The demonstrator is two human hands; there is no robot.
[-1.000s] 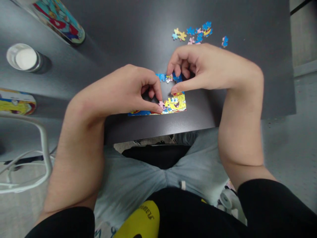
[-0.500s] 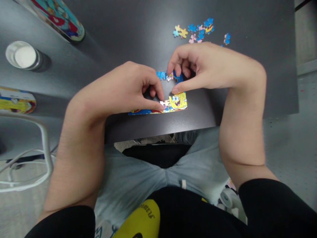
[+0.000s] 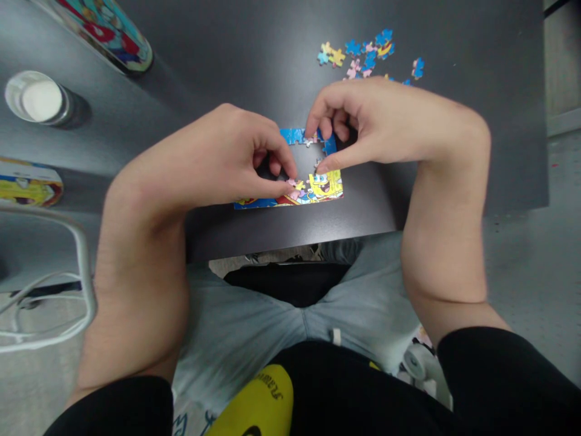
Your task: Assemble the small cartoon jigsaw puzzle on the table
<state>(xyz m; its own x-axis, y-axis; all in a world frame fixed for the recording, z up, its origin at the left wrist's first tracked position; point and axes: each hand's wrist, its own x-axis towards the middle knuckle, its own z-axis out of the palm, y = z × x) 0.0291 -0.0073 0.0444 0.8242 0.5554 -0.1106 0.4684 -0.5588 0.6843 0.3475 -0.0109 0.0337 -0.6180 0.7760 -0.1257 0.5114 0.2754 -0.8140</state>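
One dark table [image 3: 236, 54]: half-built puzzle [image 3: 325, 188] near its front edge.
Left hand [image 3: 240, 160]: fingertips at a pink-yellow piece [image 3: 298, 185] (can't tell if gripped).
Right hand [image 3: 361, 124]: finger and thumb parted over the puzzle's right side.
Clear cup [image 3: 64, 106]: something white [image 3: 42, 102] inside.

Left hand [image 3: 242, 151] and right hand [image 3: 365, 121] bend inward, fingers [image 3: 316, 117] curled.

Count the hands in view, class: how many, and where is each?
2: the left hand over the left part of the unfinished puzzle; the right hand at its right side.
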